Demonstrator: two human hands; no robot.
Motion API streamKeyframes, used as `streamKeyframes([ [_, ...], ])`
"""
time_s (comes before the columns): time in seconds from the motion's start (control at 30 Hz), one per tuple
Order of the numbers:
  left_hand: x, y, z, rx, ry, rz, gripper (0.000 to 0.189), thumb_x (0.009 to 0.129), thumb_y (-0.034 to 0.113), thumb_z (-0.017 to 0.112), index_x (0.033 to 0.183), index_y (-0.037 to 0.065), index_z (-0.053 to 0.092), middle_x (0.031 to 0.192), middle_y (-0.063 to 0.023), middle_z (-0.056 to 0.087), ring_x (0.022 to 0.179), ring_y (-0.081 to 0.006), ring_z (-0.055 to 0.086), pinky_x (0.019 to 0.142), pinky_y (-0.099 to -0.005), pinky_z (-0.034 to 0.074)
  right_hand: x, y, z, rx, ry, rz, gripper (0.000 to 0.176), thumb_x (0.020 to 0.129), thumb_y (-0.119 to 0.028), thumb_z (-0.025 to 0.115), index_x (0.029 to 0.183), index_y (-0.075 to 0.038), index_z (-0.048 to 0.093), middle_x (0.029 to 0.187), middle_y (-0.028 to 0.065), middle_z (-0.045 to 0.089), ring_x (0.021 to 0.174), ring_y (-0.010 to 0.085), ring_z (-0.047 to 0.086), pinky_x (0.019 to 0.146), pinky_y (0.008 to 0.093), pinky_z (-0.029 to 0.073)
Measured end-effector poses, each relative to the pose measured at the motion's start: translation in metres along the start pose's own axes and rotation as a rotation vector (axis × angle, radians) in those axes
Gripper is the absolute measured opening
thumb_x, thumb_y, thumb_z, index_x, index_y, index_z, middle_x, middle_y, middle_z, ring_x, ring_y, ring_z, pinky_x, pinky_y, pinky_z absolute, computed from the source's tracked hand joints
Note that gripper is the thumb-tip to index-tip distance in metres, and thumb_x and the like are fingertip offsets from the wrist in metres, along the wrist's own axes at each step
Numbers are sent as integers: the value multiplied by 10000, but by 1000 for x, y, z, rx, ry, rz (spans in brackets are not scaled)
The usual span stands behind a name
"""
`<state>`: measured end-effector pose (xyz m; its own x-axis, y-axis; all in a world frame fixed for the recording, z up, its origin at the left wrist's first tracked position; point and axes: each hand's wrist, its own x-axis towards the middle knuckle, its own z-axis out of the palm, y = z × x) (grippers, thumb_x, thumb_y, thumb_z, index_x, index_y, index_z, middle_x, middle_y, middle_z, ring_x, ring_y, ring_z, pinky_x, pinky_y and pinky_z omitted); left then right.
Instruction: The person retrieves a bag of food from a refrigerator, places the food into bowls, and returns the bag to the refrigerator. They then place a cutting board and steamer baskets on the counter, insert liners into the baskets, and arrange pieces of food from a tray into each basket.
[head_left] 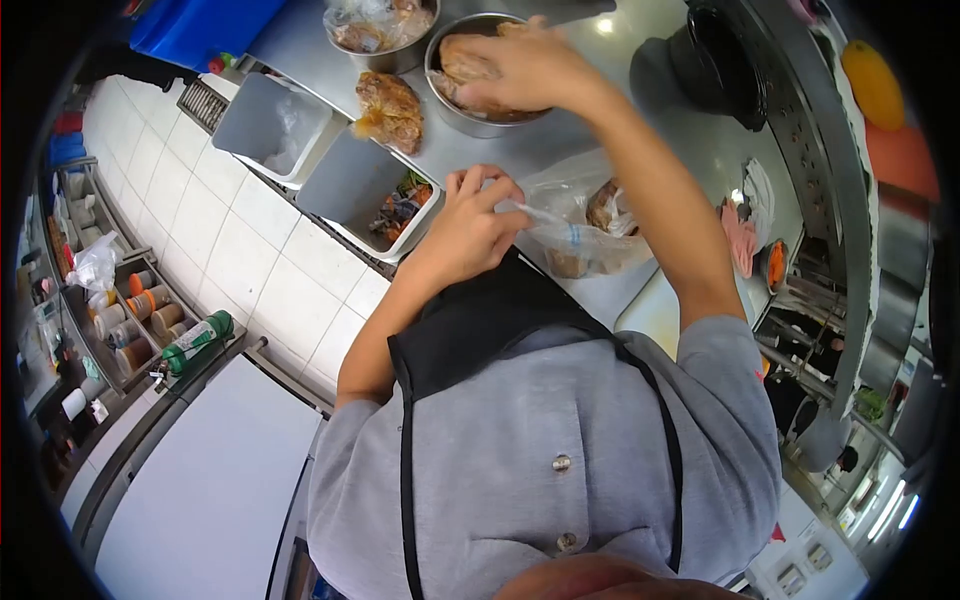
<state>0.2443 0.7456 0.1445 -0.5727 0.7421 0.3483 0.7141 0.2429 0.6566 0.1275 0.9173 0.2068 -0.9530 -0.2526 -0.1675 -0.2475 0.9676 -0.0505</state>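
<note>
Fig. 1. My right hand (525, 68) curls its fingers around cooked meat (462, 62) inside the steel bowl (472, 126) on the desk (545, 150). Nearer me than the bowl, my left hand (470, 222) pinches the mouth of a clear plastic bag (585, 240).

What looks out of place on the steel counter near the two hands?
One wrapped piece of meat lies loose on the counter beside the metal bowl, close to the edge above the open bin. The left hand holds a plastic bag; the right hand reaches into that bowl. Nothing looks spilled.
</note>
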Motion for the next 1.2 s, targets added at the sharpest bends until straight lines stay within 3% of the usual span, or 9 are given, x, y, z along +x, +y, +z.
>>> streamKeyframes([
  [0.17, -9, -7, 1, -119, 5, -39, 205, 701, 19, 722, 878, 123, 710, 1028, -21, 579, 1083, -267, 464, 892, -407, 336, 24, 62, -9, -164, -202, 150, 688, 644, -128, 706, 1311, -144, 539, 1101, 169, 657, 1043, 404, 562, 913, 500, 438],
  [0.23, -8, -7, 3, -130, -11, -34, 200, 708, 19, 721, 880, 122, 711, 1022, -19, 579, 1082, -264, 466, 892, -405, 336, 33, 92, 45, -38, -7, -164, 687, 632, -96, 678, 1300, -119, 521, 1058, 176, 663, 1013, 407, 556, 871, 458, 470],
  [0.47, -7, -15, 6, -171, -39, -53, 188, 711, 11, 715, 872, 110, 712, 990, -23, 582, 1061, -258, 479, 901, -391, 338, 14, 86, 11, 122, -10, -37, 602, 658, -163, 703, 1225, -102, 511, 950, 162, 640, 949, 394, 553, 764, 453, 471],
  [0.6, -4, -14, 7, -205, -42, -73, 185, 717, 5, 707, 872, 104, 710, 972, -27, 580, 1053, -253, 482, 909, -384, 339, -4, 82, -35, 11, 112, -15, 493, 696, -227, 727, 1155, -134, 572, 983, 156, 657, 1013, 391, 570, 853, 462, 481],
  [0.67, -3, -13, 10, -214, -42, -81, 183, 719, 3, 704, 873, 102, 708, 966, -27, 579, 1050, -251, 483, 910, -382, 340, -17, 76, -66, 402, 367, -143, 393, 697, -178, 700, 1059, -56, 605, 912, 174, 672, 873, 356, 637, 757, 403, 501],
  [0.83, 1, -8, 14, -225, -76, -95, 178, 723, -1, 695, 873, 96, 703, 953, -26, 578, 1041, -249, 487, 909, -378, 343, -13, 60, -43, 316, 733, -16, 425, 673, -162, 701, 1078, -71, 611, 991, 195, 645, 981, 385, 568, 834, 445, 457],
  [0.93, 1, -6, 16, -212, -93, -102, 175, 728, -1, 688, 874, 94, 700, 951, -28, 578, 1035, -251, 489, 918, -379, 347, 4, 82, 33, 40, 285, -100, 393, 755, -251, 706, 1116, -139, 601, 991, 137, 656, 1014, 400, 566, 867, 450, 478],
  [1.13, 0, -7, 16, -217, -121, -135, 186, 731, -9, 673, 885, 92, 698, 958, -37, 581, 1042, -266, 490, 944, -388, 359, -12, 75, 49, -172, 615, -63, 188, 812, -165, 629, 990, -110, 648, 939, 95, 652, 988, 375, 574, 860, 433, 467],
  [1.2, 0, -5, 17, -233, -79, -168, 207, 720, -24, 672, 890, 91, 698, 967, -43, 584, 1040, -271, 495, 938, -385, 378, -25, 69, 30, -135, 551, -12, 298, 748, -153, 663, 1039, -96, 631, 981, 134, 645, 976, 385, 566, 857, 444, 460],
])
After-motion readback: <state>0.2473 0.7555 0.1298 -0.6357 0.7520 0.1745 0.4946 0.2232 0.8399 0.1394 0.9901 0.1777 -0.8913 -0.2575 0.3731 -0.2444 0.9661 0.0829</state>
